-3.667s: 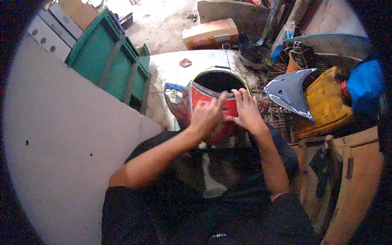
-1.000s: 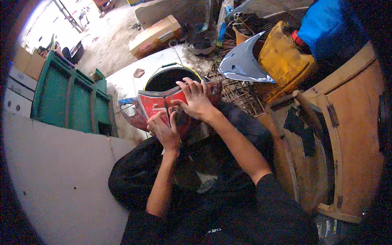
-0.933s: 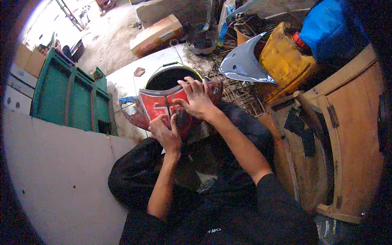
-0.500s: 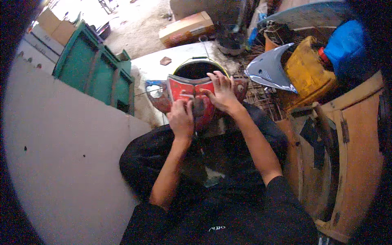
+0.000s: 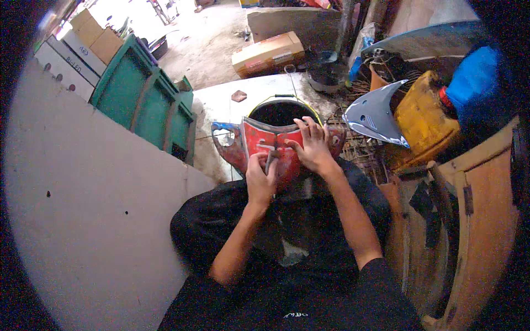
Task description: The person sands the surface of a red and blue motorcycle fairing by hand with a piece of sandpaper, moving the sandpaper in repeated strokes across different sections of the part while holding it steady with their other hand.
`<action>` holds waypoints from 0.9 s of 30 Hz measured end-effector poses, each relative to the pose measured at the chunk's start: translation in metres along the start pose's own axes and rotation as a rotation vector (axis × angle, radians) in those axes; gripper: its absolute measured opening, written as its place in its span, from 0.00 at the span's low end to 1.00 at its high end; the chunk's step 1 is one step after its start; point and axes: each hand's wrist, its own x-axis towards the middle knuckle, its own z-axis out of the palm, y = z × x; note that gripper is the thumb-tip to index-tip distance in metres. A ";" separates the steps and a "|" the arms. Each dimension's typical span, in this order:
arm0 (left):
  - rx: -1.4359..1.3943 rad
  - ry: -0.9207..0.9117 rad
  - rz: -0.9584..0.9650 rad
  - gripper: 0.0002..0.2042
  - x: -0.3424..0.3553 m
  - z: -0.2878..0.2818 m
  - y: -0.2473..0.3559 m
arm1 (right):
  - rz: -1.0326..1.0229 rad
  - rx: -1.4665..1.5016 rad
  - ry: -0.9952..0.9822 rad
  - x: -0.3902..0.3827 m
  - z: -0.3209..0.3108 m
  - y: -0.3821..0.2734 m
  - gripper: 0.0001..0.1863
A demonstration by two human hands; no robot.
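Note:
A worn red motorcycle fairing panel [image 5: 258, 142] with grey scuffed patches leans across my lap, its upper edge against a dark bucket [image 5: 284, 113] with a yellow rim. My left hand [image 5: 260, 179] is closed on a small dark grey piece [image 5: 273, 160] pressed to the panel's front near its middle seam; it resembles folded sandpaper, but its kind is unclear. My right hand [image 5: 316, 146] grips the panel's upper right edge, fingers reaching over the rim and thumb on the red face.
A pale board [image 5: 99, 193] stands at left beside a green wooden frame [image 5: 124, 83]. At right are a grey fairing piece [image 5: 372, 113], a yellow jerrycan [image 5: 425, 110] and a wooden cabinet [image 5: 486, 220]. Beyond the bucket lie a brown stone-like chip [image 5: 239, 96] and a cardboard box [image 5: 270, 54].
The whole scene has shifted slightly right and down as the view moved. My left hand has moved a little across the panel toward the seam, and the grey piece now shows in its fingers.

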 end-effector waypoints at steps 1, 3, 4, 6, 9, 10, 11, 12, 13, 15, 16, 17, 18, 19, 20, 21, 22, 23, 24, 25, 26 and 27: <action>-0.087 -0.070 -0.061 0.13 0.007 -0.006 -0.001 | -0.007 0.007 0.022 -0.003 0.000 0.002 0.40; -0.010 0.060 0.045 0.11 0.026 -0.017 -0.008 | -0.001 -0.007 0.013 -0.004 0.000 0.007 0.40; 0.060 0.190 0.160 0.09 0.034 -0.025 -0.013 | 0.002 -0.029 0.011 -0.003 0.001 0.007 0.40; 0.138 0.183 0.148 0.11 0.041 -0.035 -0.016 | -0.011 -0.055 -0.005 -0.003 0.003 0.005 0.39; 0.279 0.161 0.019 0.11 0.041 -0.032 -0.008 | 0.014 -0.039 -0.017 -0.003 -0.001 0.000 0.39; 0.281 0.164 0.013 0.11 0.040 -0.029 -0.006 | 0.009 -0.037 -0.021 -0.002 -0.001 -0.001 0.39; 0.191 0.194 0.044 0.11 0.040 -0.026 -0.006 | 0.003 -0.039 -0.016 -0.002 -0.001 0.000 0.39; 0.110 0.218 0.077 0.11 0.039 -0.026 -0.007 | 0.003 -0.033 -0.012 -0.003 0.000 -0.001 0.39; 0.137 0.205 0.110 0.12 0.038 -0.025 -0.012 | 0.006 -0.022 -0.017 -0.002 0.000 -0.001 0.39; 0.218 0.173 0.178 0.13 0.038 -0.021 -0.023 | -0.004 -0.028 -0.021 0.001 -0.003 0.000 0.39; 0.287 0.145 0.248 0.14 0.036 -0.020 -0.027 | -0.002 -0.017 -0.027 -0.001 -0.003 -0.004 0.39; 0.403 0.167 0.268 0.17 0.023 -0.016 -0.028 | 0.002 -0.001 -0.028 -0.003 -0.003 -0.008 0.39; 0.395 0.162 0.267 0.17 0.012 -0.005 -0.024 | 0.009 -0.004 -0.026 -0.003 -0.005 -0.003 0.38; 0.474 0.142 0.277 0.18 0.002 0.001 -0.018 | -0.024 -0.017 0.046 -0.003 -0.002 0.001 0.41; 0.553 0.122 0.287 0.19 -0.006 0.005 -0.014 | -0.021 -0.022 0.047 -0.003 0.000 0.007 0.41; 0.641 0.066 0.252 0.22 -0.011 0.004 -0.010 | -0.034 -0.027 0.061 -0.003 0.001 0.006 0.41; 0.640 0.063 0.250 0.22 -0.012 0.003 -0.008 | -0.045 -0.033 0.075 -0.002 0.001 0.006 0.40; 0.708 0.072 0.244 0.23 -0.010 0.003 -0.006 | -0.042 -0.034 0.072 -0.002 0.001 0.006 0.40; 0.779 0.082 0.236 0.24 -0.007 0.001 -0.004 | -0.024 -0.023 0.026 0.000 -0.001 0.003 0.39; 0.831 0.103 0.229 0.25 0.001 0.000 -0.009 | 0.000 -0.011 -0.026 -0.001 -0.002 0.001 0.38; 0.835 0.093 0.225 0.25 0.008 0.000 -0.013 | 0.005 -0.007 -0.034 -0.002 -0.001 -0.001 0.38; 0.874 0.114 0.212 0.25 0.017 -0.001 -0.008 | 0.003 -0.006 -0.024 0.000 -0.003 -0.001 0.38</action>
